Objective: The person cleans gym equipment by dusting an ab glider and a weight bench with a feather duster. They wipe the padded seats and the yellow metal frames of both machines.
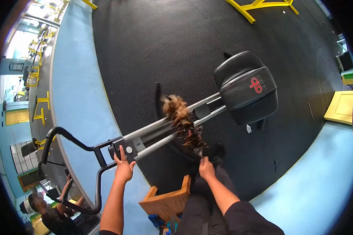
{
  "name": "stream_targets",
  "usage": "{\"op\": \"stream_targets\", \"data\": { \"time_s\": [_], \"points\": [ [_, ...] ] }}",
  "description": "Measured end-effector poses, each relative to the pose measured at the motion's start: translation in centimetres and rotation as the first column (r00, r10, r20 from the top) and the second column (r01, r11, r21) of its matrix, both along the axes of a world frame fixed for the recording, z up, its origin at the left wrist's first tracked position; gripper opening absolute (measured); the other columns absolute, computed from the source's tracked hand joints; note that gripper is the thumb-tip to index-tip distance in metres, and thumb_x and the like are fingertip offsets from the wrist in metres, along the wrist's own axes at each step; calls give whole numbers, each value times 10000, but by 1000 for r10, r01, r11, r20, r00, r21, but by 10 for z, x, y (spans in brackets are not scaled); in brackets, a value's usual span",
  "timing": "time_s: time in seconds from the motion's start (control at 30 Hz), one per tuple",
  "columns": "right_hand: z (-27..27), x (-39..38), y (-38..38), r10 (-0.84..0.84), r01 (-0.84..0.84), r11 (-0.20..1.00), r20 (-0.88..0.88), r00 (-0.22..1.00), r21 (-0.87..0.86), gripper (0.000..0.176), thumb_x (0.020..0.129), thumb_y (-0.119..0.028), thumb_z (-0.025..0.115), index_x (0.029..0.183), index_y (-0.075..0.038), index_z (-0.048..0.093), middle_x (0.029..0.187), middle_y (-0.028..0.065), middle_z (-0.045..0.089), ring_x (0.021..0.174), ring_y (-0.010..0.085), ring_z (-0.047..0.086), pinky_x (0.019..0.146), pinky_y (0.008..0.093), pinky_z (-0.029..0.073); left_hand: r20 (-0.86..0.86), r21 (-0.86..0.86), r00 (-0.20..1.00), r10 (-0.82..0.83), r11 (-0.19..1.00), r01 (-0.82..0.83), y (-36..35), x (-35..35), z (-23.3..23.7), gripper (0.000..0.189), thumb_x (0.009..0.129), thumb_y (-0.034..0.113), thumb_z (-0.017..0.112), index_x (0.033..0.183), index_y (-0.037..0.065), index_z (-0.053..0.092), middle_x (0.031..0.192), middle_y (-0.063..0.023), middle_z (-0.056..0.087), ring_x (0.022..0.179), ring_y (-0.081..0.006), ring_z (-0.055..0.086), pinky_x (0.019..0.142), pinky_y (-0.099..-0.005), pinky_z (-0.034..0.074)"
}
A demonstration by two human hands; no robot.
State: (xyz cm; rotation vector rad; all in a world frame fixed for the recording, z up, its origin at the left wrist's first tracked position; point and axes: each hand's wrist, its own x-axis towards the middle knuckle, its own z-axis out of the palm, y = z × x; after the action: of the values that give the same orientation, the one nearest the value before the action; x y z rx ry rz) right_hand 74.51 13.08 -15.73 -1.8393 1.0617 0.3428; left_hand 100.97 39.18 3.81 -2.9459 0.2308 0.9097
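Observation:
A brown feather duster (184,125) lies across the twin silver rails (157,129) of a black exercise machine, its feathers partly blurred. My right hand (206,168) is closed on its handle end, below the rails. My left hand (124,166) rests on the black joint (125,149) at the lower end of the rails, fingers stretched over it and apart. From that joint the bent black handlebar (99,184) spreads to the left. The padded black seat (247,88) with a red logo sits at the upper right end of the rails.
A wooden box (164,203) stands by my legs. Yellow metal frames (259,4) are at the top. At left, a mirror (39,129) along the blue wall (76,70) reflects a person and equipment. A yellow wooden panel (341,107) is at right.

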Motion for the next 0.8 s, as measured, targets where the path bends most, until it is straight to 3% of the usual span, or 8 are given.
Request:
{"op": "stream_targets", "data": {
  "time_s": [0.1,0.17,0.23,0.27,0.37,0.57,0.7,0.8],
  "points": [
    [-28,14,-48,-172,157,980,-122,977,-122,244,1025,-285,419,1064,-53,486,904,328,651,870,533,611,747,624,459,-8,-22,1000,-3,1000,3,1,1,-1,1097,939,267,673,1539,306,-245,1547,-409,-32,1263,-556,478,1009,-496,487],
    [-45,15,-78,-94,87,989,-54,994,-122,251,1023,-301,418,1065,-62,480,899,320,654,871,533,611,755,629,460,-23,4,999,31,1000,-31,-3,1,0,1093,942,251,669,1538,308,-245,1541,-419,-21,1270,-560,467,1016,-501,481],
    [-33,23,-114,195,-200,978,-89,977,-61,270,1020,-318,420,1057,-56,475,905,310,660,871,530,614,760,631,465,-21,14,999,43,999,-43,-5,2,1,1089,945,245,665,1538,310,-246,1539,-425,-3,1280,-560,458,1021,-504,476],
    [-35,25,-127,240,-249,965,-103,965,-81,276,1018,-327,424,1053,-57,471,910,302,665,876,526,617,757,630,470,-17,12,999,50,999,-50,-6,2,1,1088,944,234,665,1539,312,-243,1538,-427,16,1283,-564,453,1021,-507,475],
    [-47,20,-147,-26,-4,994,-274,961,-110,277,1032,-326,389,1083,-70,481,969,287,679,922,504,635,796,595,490,-23,24,998,52,998,-51,-6,2,2,1082,946,225,662,1540,318,-238,1537,-429,21,1284,-567,451,1024,-506,473],
    [-42,-14,-148,35,-52,993,-157,987,-109,239,1029,-295,421,1074,-63,461,926,322,658,881,539,610,752,619,466,-18,23,997,70,997,-70,-9,3,1,1100,936,178,672,1541,325,-234,1536,-422,32,1293,-566,441,1055,-496,451],
    [-45,-47,-140,-141,102,984,-291,946,-144,234,1031,-295,427,1071,-67,460,917,313,657,881,533,609,749,613,464,-6,-26,998,69,997,-70,-12,4,2,1141,917,122,688,1534,336,-248,1526,-429,36,1310,-540,438,1098,-492,407],
    [-27,-91,-138,-119,84,990,-341,932,-115,235,1033,-295,426,1071,-66,460,919,318,653,882,533,609,742,614,463,-64,24,986,151,988,-150,-9,4,0,1138,925,123,681,1526,336,-263,1514,-455,6,1353,-551,374,1121,-505,375]
  ]
}}
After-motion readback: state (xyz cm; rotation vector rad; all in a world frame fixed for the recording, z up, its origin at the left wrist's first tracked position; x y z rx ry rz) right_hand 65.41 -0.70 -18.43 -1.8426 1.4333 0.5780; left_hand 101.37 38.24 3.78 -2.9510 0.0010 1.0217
